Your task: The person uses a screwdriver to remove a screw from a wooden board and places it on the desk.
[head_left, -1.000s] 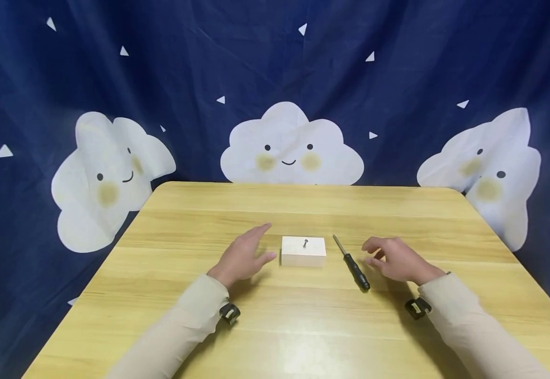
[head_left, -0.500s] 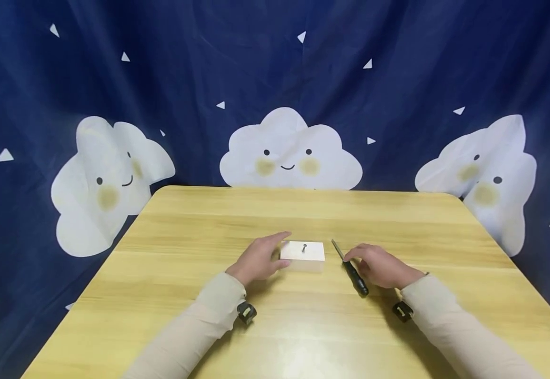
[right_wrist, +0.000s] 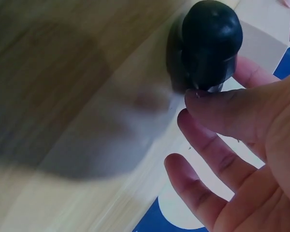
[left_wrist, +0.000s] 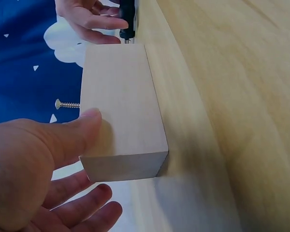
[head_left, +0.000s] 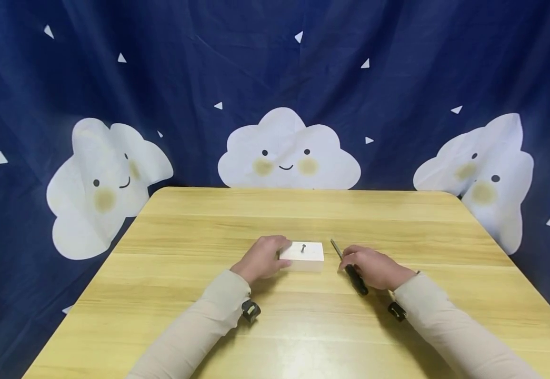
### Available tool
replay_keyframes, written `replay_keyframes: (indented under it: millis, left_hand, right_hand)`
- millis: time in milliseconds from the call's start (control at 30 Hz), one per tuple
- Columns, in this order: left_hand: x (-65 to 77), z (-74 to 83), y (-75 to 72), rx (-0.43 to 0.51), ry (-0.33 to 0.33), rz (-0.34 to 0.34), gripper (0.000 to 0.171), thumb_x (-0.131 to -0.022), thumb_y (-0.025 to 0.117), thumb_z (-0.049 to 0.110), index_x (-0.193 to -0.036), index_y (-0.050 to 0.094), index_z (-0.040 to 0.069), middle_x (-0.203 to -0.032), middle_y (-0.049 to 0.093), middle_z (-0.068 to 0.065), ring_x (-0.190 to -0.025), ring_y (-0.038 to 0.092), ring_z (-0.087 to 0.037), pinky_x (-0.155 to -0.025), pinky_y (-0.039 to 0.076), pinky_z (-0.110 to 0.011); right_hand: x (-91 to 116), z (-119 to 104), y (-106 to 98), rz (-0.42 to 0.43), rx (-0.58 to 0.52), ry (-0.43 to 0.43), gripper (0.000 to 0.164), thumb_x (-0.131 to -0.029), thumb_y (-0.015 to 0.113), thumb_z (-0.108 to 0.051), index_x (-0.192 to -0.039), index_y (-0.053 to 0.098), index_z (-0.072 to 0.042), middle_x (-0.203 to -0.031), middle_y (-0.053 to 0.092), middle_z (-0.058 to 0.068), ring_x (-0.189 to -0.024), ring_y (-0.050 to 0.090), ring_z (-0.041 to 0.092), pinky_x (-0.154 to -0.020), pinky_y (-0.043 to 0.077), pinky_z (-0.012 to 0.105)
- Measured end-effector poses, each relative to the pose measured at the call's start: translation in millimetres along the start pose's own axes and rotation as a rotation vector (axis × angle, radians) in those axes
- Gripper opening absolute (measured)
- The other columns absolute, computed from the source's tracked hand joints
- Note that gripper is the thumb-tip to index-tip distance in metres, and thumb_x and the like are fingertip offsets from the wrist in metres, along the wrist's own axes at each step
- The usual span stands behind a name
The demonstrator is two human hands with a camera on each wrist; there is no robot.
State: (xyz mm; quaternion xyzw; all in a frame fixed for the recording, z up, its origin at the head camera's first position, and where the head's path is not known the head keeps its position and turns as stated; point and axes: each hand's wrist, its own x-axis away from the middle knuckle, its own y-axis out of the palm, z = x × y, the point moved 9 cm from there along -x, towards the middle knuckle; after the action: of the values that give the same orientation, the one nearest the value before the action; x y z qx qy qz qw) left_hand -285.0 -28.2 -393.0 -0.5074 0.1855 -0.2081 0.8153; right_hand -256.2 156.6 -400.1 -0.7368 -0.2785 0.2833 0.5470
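Note:
A pale wooden block (head_left: 307, 258) lies near the middle of the table. From its top stands a metal screw (left_wrist: 67, 104), its threaded shank partly showing. My left hand (head_left: 264, 258) grips the block's left end, thumb on the near face and fingers round the far side. To the right lies a screwdriver (head_left: 357, 281) with a black handle, its metal shaft slanting away and to the left. My right hand (head_left: 374, 267) pinches the handle between thumb and index finger, while other fingers stay off it in the right wrist view. Part of the handle is hidden behind those fingers.
The light wood-grain table (head_left: 312, 321) has rounded far corners. Behind its far edge hangs a dark blue curtain (head_left: 185, 63) with white cloud faces. Dark wrist devices sit on both sleeves, one being the left wrist camera (head_left: 251, 310).
My left hand has moved right to the block and taken hold of its end. My right hand has moved left onto the screwdriver handle and now pinches it.

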Motion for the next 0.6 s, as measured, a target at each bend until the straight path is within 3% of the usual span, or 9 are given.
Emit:
replay_keyframes:
  millis: [133,333,600]
  left_hand:
    - [-0.8,1.2,0.7,-0.009,0.009,0.003,0.046,-0.087,0.075,0.022,-0.127,0.061,0.002,-0.128,0.061,-0.013,-0.120,0.056,-0.029,-0.104,0.044,-0.037]
    - [-0.7,3.4,-0.2,-0.056,0.047,0.008,0.041,-0.087,0.074,0.023,-0.121,0.063,0.003,-0.109,0.066,-0.007,-0.101,0.062,-0.022,-0.095,0.050,-0.035]
    - [-0.1,7.3,-1.6,-0.012,0.036,-0.009,0.042,-0.089,0.072,0.019,-0.126,0.062,0.003,-0.125,0.063,-0.013,-0.116,0.058,-0.028,-0.102,0.045,-0.037]
  right_hand:
    - [0,-3,2,-0.041,0.018,0.008,0.044,-0.081,0.059,0.022,-0.096,0.076,-0.016,-0.114,0.062,0.014,-0.102,0.063,0.033,-0.082,0.056,0.043]
    - [-1,-10,5,-0.058,0.032,-0.041,0.046,-0.076,0.065,0.022,-0.091,0.077,-0.020,-0.114,0.065,0.015,-0.102,0.063,0.034,-0.082,0.057,0.044]
    - [-2,-18,4,-0.028,-0.051,-0.178,0.052,-0.066,0.053,0.031,-0.079,0.075,-0.015,-0.084,0.067,-0.003,-0.078,0.063,0.010,-0.071,0.057,0.027]
